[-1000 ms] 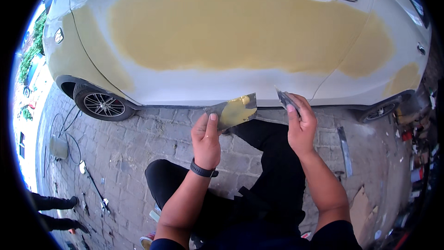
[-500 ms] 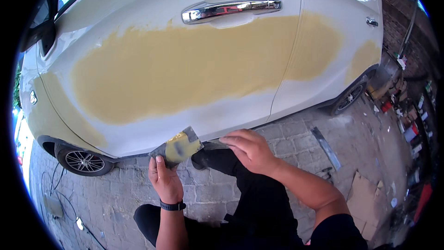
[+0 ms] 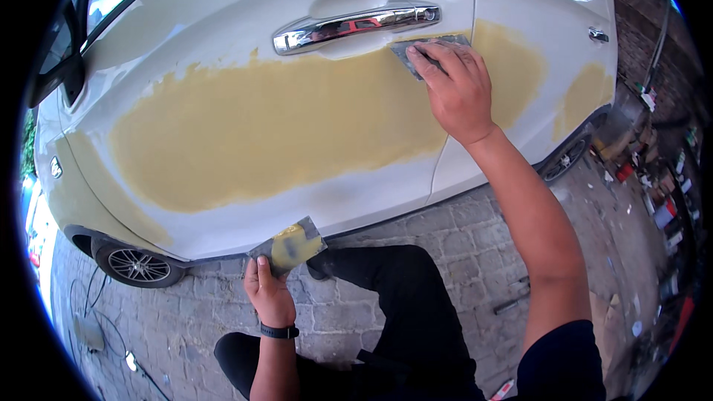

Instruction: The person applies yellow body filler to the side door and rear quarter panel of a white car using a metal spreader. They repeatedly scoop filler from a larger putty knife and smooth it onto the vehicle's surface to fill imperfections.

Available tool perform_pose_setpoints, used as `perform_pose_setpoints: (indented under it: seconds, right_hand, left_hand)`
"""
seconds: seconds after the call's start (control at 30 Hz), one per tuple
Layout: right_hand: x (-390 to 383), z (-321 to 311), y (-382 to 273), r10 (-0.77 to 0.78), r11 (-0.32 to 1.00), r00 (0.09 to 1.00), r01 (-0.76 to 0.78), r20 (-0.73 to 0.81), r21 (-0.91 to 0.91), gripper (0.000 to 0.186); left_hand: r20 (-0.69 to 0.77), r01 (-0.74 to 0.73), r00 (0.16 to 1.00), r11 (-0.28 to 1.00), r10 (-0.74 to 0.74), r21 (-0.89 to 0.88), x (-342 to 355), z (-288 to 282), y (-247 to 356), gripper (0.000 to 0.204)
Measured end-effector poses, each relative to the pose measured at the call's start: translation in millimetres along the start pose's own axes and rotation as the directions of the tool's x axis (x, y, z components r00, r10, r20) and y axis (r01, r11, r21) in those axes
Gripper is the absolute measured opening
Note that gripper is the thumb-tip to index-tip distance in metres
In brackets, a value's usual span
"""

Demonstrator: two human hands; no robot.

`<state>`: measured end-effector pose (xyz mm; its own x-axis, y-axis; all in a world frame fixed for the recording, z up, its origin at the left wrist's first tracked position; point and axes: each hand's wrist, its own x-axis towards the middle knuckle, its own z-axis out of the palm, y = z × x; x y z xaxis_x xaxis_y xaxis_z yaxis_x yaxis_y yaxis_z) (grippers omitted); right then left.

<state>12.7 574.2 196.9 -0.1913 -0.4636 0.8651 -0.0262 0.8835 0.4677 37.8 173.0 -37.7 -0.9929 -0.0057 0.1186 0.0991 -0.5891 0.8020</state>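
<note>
A white car door [image 3: 327, 204] faces me, with a wide patch of yellow body filler [image 3: 282, 126] spread below its chrome handle [image 3: 356, 28]. My right hand [image 3: 462, 93] grips a thin grey filler spreader [image 3: 410, 53] and presses it to the upper edge of the patch, just right of and below the handle. Low in front of the door, my left hand [image 3: 269, 293] holds a flat grey plate [image 3: 256, 249] by its lower left part. A smear of yellow filler [image 3: 291, 245] lies on that plate.
More filler covers the front fender [image 3: 82, 186] and the rear panel [image 3: 583, 96]. A front wheel [image 3: 139, 263] stands at left, on stone paving [image 3: 342, 304]. My bent leg [image 3: 416, 282] is close below the door. Cluttered cans and scraps [image 3: 665, 212] line the right side.
My right hand has risen from beside the plate up to the door near the handle, and its spreader now meets the panel. My left hand and the plate have barely moved.
</note>
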Motion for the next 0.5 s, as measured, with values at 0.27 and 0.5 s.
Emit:
perform_pose_setpoints:
  seconds: [0.27, 0.5]
  right_hand:
    - [-0.4, 15.3, 3.7, 0.019, 0.999, 1.0, -0.019, 0.009, 0.043, 0.035]
    - [-14.9, 8.6, -16.8, 0.056, 0.993, 0.991, -0.068, 0.124, 0.098, 0.032]
  left_hand:
    - [-0.008, 0.027, 1.0, 0.999, -0.027, 0.039, 1.1, -2.3, -11.4, 0.02]
    - [-0.007, 0.051, 0.999, 0.998, -0.051, 0.033, 0.9, 6.0, -14.6, 0.019]
